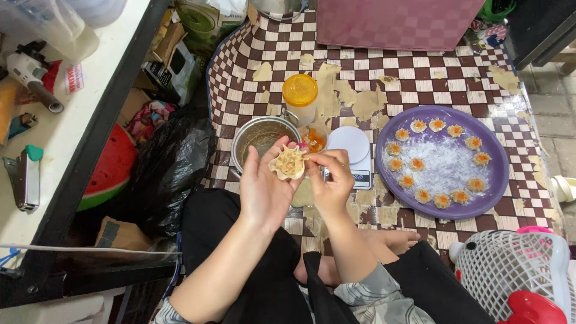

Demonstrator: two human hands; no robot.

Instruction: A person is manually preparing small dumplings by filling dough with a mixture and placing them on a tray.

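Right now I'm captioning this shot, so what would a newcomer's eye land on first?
The hands at centre: the left hand cradles an open dumpling while the right hand pinches its edge. To their right, a purple plate holds a ring of finished dumplings on flour. Under it all lies a peeling checkered mat.

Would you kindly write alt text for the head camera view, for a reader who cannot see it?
A seated person's left hand cradles an open dumpling while the right hand pinches its wrapper edge. Ahead on the checkered mat sit a steel pot, a white kitchen scale and a floured purple tray ringed with finished dumplings.
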